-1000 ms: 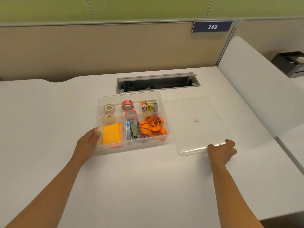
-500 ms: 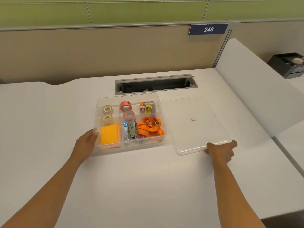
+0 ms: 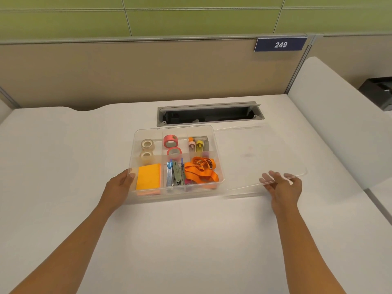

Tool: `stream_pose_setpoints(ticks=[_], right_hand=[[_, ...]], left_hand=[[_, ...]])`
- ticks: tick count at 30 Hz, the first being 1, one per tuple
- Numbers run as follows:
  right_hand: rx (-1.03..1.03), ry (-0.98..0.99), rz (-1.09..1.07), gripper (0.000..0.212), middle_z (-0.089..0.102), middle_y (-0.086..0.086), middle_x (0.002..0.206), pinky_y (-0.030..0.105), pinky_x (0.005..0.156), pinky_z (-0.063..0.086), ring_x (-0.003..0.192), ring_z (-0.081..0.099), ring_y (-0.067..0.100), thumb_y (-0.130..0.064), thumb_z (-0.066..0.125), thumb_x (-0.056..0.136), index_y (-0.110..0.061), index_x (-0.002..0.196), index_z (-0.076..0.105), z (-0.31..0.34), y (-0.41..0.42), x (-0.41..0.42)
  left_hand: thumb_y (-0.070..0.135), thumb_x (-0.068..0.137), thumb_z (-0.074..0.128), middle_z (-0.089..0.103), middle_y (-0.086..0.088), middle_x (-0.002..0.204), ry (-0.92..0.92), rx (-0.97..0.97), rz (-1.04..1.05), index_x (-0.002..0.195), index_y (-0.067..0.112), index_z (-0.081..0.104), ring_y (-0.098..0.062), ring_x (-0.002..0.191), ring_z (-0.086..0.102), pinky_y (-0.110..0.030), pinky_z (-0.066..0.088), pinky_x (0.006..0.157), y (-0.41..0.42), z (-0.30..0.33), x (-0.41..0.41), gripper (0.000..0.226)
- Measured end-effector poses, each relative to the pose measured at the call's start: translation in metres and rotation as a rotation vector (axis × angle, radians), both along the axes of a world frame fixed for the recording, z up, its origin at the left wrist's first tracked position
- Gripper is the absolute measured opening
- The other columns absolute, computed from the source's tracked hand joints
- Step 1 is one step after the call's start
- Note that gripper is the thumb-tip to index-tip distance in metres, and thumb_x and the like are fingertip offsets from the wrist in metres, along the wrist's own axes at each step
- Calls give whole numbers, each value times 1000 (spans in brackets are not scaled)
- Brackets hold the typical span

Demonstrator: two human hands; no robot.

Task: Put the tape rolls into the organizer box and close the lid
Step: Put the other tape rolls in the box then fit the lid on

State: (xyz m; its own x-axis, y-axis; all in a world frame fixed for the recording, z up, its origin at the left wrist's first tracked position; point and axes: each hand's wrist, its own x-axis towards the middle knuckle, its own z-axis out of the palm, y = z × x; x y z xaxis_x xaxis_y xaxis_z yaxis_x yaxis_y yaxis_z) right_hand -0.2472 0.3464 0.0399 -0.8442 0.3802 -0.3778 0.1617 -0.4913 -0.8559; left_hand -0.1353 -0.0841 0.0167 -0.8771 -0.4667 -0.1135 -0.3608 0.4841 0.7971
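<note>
Right hand (image 3: 283, 185) grips lid (image 3: 261, 153); four tape rolls (image 3: 170, 141) boxed.

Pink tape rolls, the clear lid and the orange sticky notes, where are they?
pink tape rolls (image 3: 170, 141): head view, side of the far roll.
clear lid (image 3: 254, 158): head view, flat middle.
orange sticky notes (image 3: 148, 176): head view, top sheet.

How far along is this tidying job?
The taping part looks done: two clear tape rolls and two pink tape rolls sit in the organizer box. The left hand steadies the box; the right hand grips the near edge of the clear lid. Closing it remains.
</note>
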Motion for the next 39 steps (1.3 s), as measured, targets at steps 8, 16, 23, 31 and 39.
stream_pose_setpoints(ticks=[8, 16, 23, 31, 39], right_hand=[[493, 342, -17, 24, 69, 15, 91, 44, 70, 59, 76, 72, 28, -6, 57, 88, -26, 92, 44, 40, -26, -16], [1033, 751, -10, 12, 71, 8, 95, 11, 71, 47, 82, 64, 12, -14, 56, 94, -18, 93, 45, 58, -62, -24], [1184, 952, 420, 31, 62, 13, 126, 31, 105, 39, 126, 49, 26, 9, 59, 86, -12, 107, 50, 68, -86, -14], [1205, 946, 727, 30, 48, 5, 141, 30, 106, 38, 136, 36, 21, -11, 57, 89, -21, 118, 60, 41, -83, -11], [961, 591, 609, 48, 61, -4, 104, 17, 76, 47, 91, 58, 9, 7, 58, 86, -26, 120, 50, 15, -80, -20]], left_hand=[[51, 93, 45, 54, -6, 139, -29, 27, 32, 134, 19, 52, -26, 128, 47, -39, 35, 104, -5, 3, -3, 52], [62, 87, 47, 64, -2, 121, 210, 150, 232, 114, 23, 65, -21, 112, 58, -41, 45, 96, 1, 36, -14, 51], [78, 76, 36, 69, -10, 112, 318, 837, 164, 125, 10, 58, -23, 92, 67, -33, 52, 73, -2, 75, -30, 87], [21, 89, 54, 73, -5, 101, 356, 1036, 80, 123, 1, 58, -12, 78, 67, -19, 53, 64, -17, 71, -19, 39], [12, 83, 60, 72, -8, 109, 326, 964, 79, 117, 8, 63, -17, 82, 71, -20, 56, 66, -5, 47, -8, 34]])
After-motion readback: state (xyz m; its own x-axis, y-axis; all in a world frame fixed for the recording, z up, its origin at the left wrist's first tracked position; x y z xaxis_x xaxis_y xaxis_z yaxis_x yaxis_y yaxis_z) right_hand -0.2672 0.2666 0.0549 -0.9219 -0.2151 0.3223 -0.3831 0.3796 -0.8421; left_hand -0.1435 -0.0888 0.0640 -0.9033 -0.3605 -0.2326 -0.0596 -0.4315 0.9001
